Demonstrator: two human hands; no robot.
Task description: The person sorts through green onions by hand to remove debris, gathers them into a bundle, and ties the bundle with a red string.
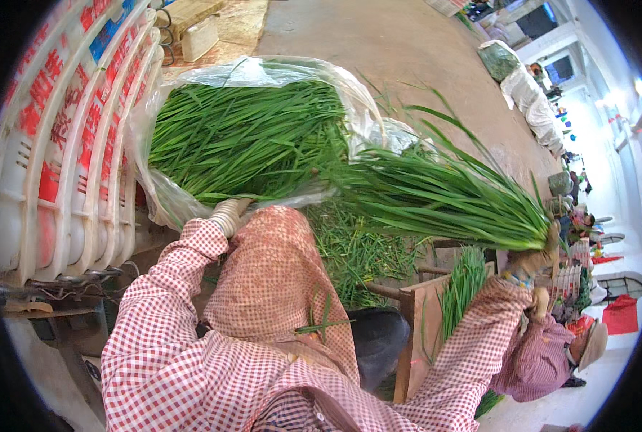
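My right hand (533, 261), in a dirty glove, is closed around the stalk end of a bundle of long green chives (443, 191). The leaves stretch left from it, and their tips reach the right side of a clear plastic bag (263, 70). A thick layer of chives (242, 137) lies flat inside that bag. My left hand (231, 212), with a pale ribbed cuff, is at the bag's near edge, touching the plastic or the leaves there. Its fingers are mostly hidden.
Stacked white crates (83, 137) with red markings stand on the left. Loose chives (364, 248) are scattered beside my knee. A wooden board (412, 338) stands near more upright chives (465, 284). At far right another person (541, 356) sits close by. Wrapped white bundles (530, 108) line the back.
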